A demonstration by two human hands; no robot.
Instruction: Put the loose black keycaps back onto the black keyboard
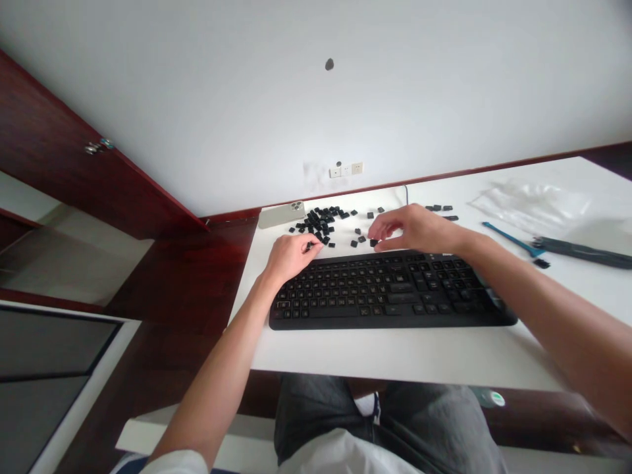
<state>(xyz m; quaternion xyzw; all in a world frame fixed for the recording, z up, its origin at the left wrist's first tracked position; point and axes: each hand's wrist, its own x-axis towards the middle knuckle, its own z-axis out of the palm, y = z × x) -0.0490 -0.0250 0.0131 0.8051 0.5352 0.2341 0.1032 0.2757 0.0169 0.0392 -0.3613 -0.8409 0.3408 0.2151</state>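
A black keyboard (340, 324) lies flat on the white table, with sockets lacking keycaps in its number-pad area. Beyond its top left edge is a heap of loose black keycaps (323, 214). At the near side of that heap, my left hand (290, 255) is closed in a pinch, with a dark keycap (309, 245) showing at the fingertips. My right hand (412, 227) hovers behind the keyboard's top edge. Its thumb and forefinger are closed about another keycap (374, 243); the other fingers curl above. Several single keycaps (362, 239) are scattered between the hands.
A phone (281, 214) lies at the table's back left corner. Toward the right are a few larger keycaps (434, 208), a blue brush (513, 238), a black bundle (587, 252) and a clear plastic bag (536, 201). A wall (222, 99) stands behind the table (395, 355).
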